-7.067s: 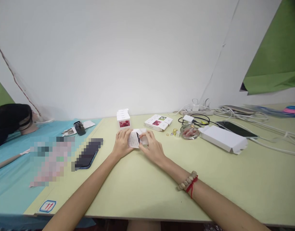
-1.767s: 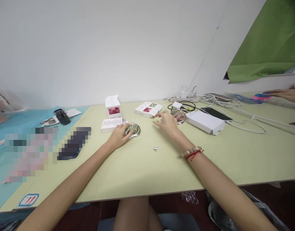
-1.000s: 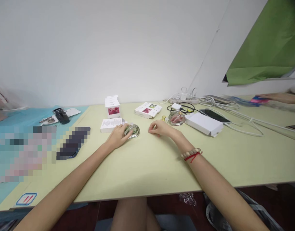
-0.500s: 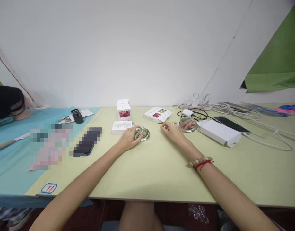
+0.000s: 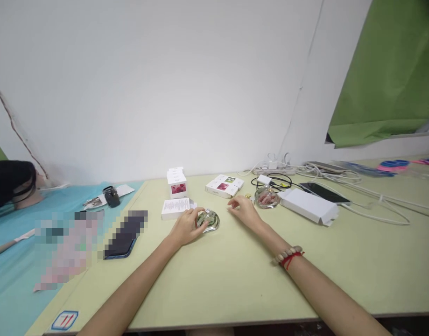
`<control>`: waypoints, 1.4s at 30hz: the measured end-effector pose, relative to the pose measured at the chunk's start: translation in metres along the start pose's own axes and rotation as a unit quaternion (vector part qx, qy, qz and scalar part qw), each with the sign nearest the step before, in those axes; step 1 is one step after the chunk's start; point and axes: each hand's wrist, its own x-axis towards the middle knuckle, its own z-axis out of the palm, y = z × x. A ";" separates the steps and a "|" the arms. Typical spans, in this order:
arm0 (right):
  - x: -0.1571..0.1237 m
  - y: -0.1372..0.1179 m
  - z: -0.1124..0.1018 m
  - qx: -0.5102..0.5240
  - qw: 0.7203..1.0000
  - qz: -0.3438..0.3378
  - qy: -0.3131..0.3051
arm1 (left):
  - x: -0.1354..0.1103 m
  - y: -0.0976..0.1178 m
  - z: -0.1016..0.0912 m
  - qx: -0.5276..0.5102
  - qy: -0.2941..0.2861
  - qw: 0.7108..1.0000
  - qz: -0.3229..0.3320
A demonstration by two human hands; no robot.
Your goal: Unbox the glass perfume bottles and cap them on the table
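A round, flat clear-glass bottle [image 5: 213, 223] with green inside stands on the yellow table. My left hand [image 5: 186, 227] is closed round its left side, fingers behind and thumb in front. Its neck shows no cap. My right hand [image 5: 246, 213] hovers just right of the bottle, fingers loosely bent and apart, with nothing visible in them. Just behind that hand lies a small gold cap [image 5: 248, 196]. A similar bottle with pink inside [image 5: 267, 199] stands further right. A white printed box [image 5: 172, 209] lies behind my left hand.
White boxes with a pink flower picture [image 5: 178, 188] stand in a row at the back. A flat box [image 5: 224, 185] lies near them. To the right are a plain white box [image 5: 308, 205], a tablet [image 5: 322, 192] and cables. A phone [image 5: 125, 235] lies left.
My view has tilted upward, so the table things sit lower in the picture. My left hand keeps its hold on the green bottle. The right hand stays beside it, apart from the gold cap.
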 end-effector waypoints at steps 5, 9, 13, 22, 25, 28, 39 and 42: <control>-0.002 0.001 -0.001 0.014 1.000 0.005 -0.025 | 0.000 0.000 0.000 0.003 -0.004 1.000 -0.003; -0.003 0.007 0.001 -0.029 0.999 0.026 -0.012 | 0.001 0.000 -0.001 0.010 -0.009 1.000 -0.008; -0.003 0.017 0.007 -0.058 0.998 0.026 -0.007 | 0.002 0.000 0.000 0.011 -0.019 1.000 -0.018; -0.009 -0.019 0.005 0.035 0.993 -0.044 0.104 | 0.003 -0.006 0.006 -0.024 -0.053 0.998 -0.040; -0.017 -0.051 0.006 0.101 0.983 -0.142 0.060 | 0.003 -0.007 0.008 -0.038 -0.056 0.998 -0.018; -0.024 -0.069 0.010 0.118 0.971 -0.204 0.029 | 0.002 -0.007 0.008 -0.050 -0.035 0.998 0.013; -0.024 -0.070 0.003 0.014 0.982 -0.169 0.087 | 0.002 -0.009 0.008 -0.029 0.009 0.999 -0.015; -0.021 -0.065 0.002 -0.027 0.984 -0.136 0.115 | 0.002 -0.009 0.008 -0.023 0.001 1.000 -0.012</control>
